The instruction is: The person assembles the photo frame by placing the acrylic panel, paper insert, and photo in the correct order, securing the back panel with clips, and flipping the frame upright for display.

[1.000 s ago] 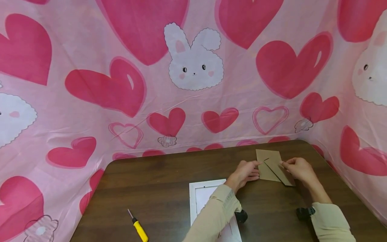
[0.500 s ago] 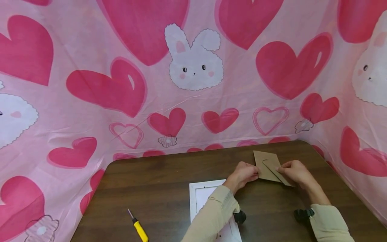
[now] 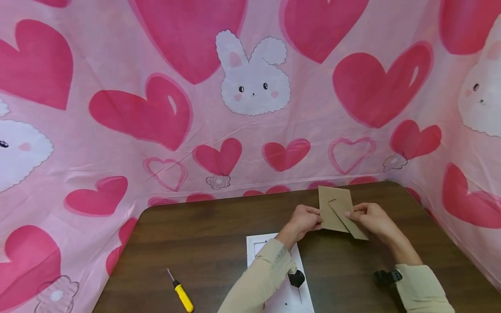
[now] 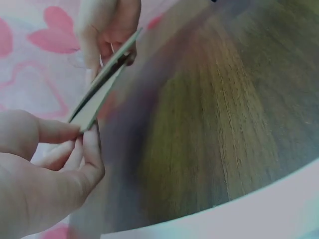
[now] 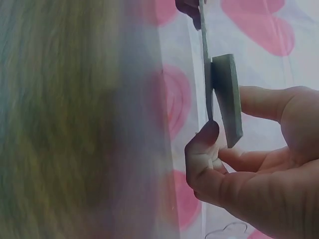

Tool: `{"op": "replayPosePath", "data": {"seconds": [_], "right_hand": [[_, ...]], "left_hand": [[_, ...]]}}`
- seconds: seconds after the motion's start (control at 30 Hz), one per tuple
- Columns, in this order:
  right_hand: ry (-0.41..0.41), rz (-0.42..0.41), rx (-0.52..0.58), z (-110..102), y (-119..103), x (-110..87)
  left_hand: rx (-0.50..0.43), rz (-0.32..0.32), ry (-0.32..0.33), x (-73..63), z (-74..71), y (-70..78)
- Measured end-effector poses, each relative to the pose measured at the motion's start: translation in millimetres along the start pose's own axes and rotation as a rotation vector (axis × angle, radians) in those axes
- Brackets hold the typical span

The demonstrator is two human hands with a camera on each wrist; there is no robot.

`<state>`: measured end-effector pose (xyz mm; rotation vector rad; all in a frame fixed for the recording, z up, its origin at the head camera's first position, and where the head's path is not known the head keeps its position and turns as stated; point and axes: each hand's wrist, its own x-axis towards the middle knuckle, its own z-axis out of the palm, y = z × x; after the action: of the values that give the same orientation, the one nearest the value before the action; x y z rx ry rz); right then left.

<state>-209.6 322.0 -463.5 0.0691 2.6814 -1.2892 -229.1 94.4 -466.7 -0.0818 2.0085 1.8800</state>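
Note:
A brown cardboard backing board (image 3: 328, 217) with a slanting easel stand (image 3: 354, 228) on its face is held tilted over the back right of the table. My left hand (image 3: 304, 219) pinches the board's left edge between thumb and fingers. My right hand (image 3: 372, 218) grips its right side, at the stand. In the right wrist view the stand (image 5: 227, 99) angles away from the thin board (image 5: 206, 64), between the thumb and curled fingers of my right hand (image 5: 269, 159). Edge-on in the left wrist view, board and stand form a narrow wedge.
A white picture frame (image 3: 250, 251) lies face down below my left forearm, which partly covers it. To its left, a yellow-handled screwdriver (image 3: 183, 298) rests on the dark wooden table (image 3: 203, 243). Pink heart-patterned cloth (image 3: 250, 130) hangs behind the table.
Both hands have carried the backing board a little to the left. It tilted during the move and now faces the head camera more upright. Frame and screwdriver stayed put.

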Motion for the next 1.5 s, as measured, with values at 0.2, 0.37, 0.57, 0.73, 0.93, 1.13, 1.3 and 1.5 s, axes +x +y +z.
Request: {"op": "replayPosePath", "data": {"seconds": [0.2, 0.37, 0.57, 0.73, 0.93, 1.13, 1.3, 1.5], "right_hand": [[-0.024, -0.031, 0.042, 9.5, -13.3, -2.5], [-0.046, -0.04, 0.088, 19.4, -26.9, -4.5], [-0.064, -0.074, 0.109, 29.1, -44.7, -7.5], [-0.117, -0.075, 0.161, 39.2, -58.3, -10.7], [-0.174, -0.087, 0.224, 54.1, -69.2, -15.5], [-0.203, -0.114, 0.251, 71.0, -75.8, -16.8], [-0.207, -0.144, 0.239, 80.6, -78.7, -15.3], [-0.216, -0.189, 0.244, 91.0, -82.0, -11.0]], "left_hand": [[0.01, 0.036, -0.039, -9.5, -23.0, 4.2], [-0.041, 0.038, -0.092, -19.2, -45.4, 7.7], [-0.098, 0.043, -0.127, -32.2, -69.3, 9.3], [-0.113, 0.06, -0.159, -42.6, -93.2, 7.9], [-0.103, 0.082, -0.196, -56.7, -118.2, 4.3], [-0.045, 0.081, -0.183, -71.1, -136.7, -0.8], [-0.026, 0.083, -0.162, -79.7, -146.0, -7.2], [-0.027, 0.081, -0.119, -87.8, -153.5, -16.6]]}}
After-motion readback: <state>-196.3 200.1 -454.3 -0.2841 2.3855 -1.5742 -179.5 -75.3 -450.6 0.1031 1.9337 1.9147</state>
